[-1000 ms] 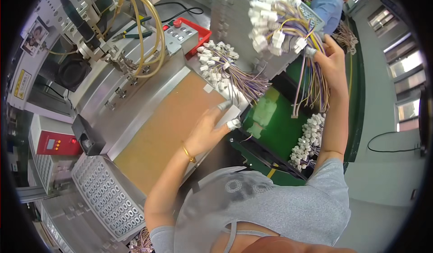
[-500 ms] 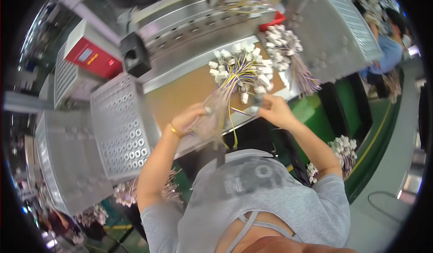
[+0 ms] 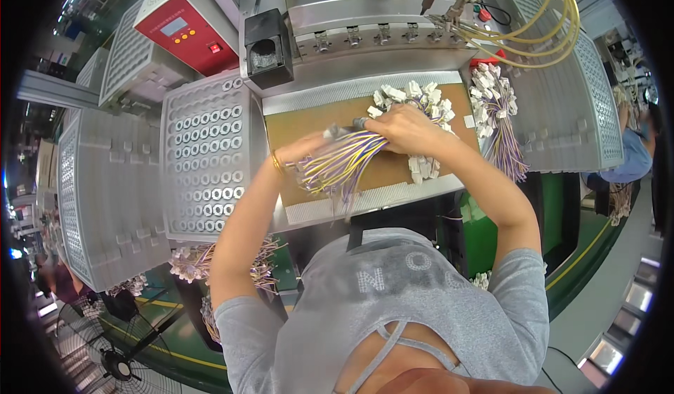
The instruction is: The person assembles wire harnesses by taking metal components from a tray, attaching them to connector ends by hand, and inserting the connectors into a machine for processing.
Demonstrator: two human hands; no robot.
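Observation:
A bundle of purple, yellow and white wires point(image 3: 344, 162) with white connectors point(image 3: 423, 168) at its far end lies over the brown work board point(image 3: 302, 130). My right hand point(image 3: 407, 128) is closed round the bundle just below the connectors, partly covering them. Close by on the left, my left hand point(image 3: 307, 147) grips the wires from the other side, its fingers partly hidden and blurred. Grey coverings show on some fingertips. The loose wire ends fan out below the left hand, toward my body.
Left of the board stands a clear tray point(image 3: 207, 162) of metal rings, with a red-fronted control box point(image 3: 189, 29) and a black holder point(image 3: 268, 50) behind. A second wire bundle point(image 3: 500, 113) lies at the right, beside a stack of trays point(image 3: 569, 106). Yellow hoses point(image 3: 562, 22) hang above.
My right hand has moved up and left onto the bundle near its connectors. The wires now slant leftward, and a few strands no longer hang over the front edge. The view has shifted too.

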